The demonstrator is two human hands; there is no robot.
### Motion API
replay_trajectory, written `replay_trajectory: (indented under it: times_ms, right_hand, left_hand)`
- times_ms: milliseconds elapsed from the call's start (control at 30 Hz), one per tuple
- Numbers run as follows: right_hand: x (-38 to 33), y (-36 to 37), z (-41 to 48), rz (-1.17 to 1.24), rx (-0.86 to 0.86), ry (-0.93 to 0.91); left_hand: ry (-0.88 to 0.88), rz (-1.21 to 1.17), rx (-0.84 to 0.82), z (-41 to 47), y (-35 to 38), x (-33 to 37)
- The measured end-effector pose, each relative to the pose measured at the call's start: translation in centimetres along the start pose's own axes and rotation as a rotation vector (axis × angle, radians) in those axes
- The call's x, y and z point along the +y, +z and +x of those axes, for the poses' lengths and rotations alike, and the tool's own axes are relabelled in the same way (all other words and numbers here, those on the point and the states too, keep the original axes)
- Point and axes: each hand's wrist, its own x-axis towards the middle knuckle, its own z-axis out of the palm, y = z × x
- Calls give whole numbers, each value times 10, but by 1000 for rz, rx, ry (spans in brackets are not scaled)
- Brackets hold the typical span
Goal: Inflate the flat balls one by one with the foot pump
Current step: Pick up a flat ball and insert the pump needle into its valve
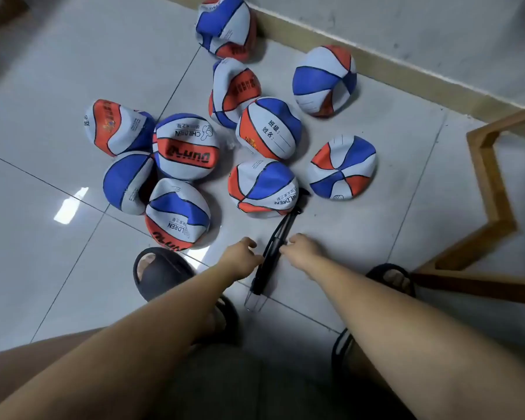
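The black pump [270, 259] lies on the tiled floor [58, 177] between two dark sandals [161, 274]. The left hand [243, 256] and the right hand [300, 247] are at its two sides, with curled fingers touching its body, but I cannot tell if they really clamp it. Just beyond the pump's far end lies the nearest ball [262, 189], dented, and the other flat balls [187, 147], in red, blue and white, are spread behind it, some touching one another. Farthest from the pump one ball leans on the baseboard [376, 74], and a wooden frame [491, 177] stands to the pump's right.
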Motion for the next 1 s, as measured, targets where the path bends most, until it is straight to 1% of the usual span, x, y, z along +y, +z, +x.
replay_trajectory:
  times_ms: [133, 200, 333, 467, 567, 667, 733, 867, 1000]
  right_hand:
    - [4, 10, 31, 358, -41, 72]
    - [-5, 7, 18, 469, -81, 114]
    - [-7, -1, 1, 662, -170, 152]
    - [2, -13, -12, 739, -214, 135]
    - [11, -21, -20, 776, -203, 120]
    - [17, -33, -39, 803, -145, 53]
    - [19, -44, -52, 777, -96, 0]
    - [22, -69, -78, 747, -8, -108]
    - [15, -88, -104, 778, 98, -201]
  left_hand:
    - [-28, -199, -27, 10, 14, 3]
    - [-25, -278, -27, 12, 21, 4]
    - [35, -342, 1, 12, 33, 10]
    - [57, -380, -27, 5, 40, 21]
    - [59, -435, -50, -6, 39, 30]
    - [66, -484, -83, -20, 37, 40]
    - [76, -512, -74, -31, 34, 45]
    - [99, -615, -29, -56, 23, 56]
    - [150, -795, 38, -79, 7, 72]
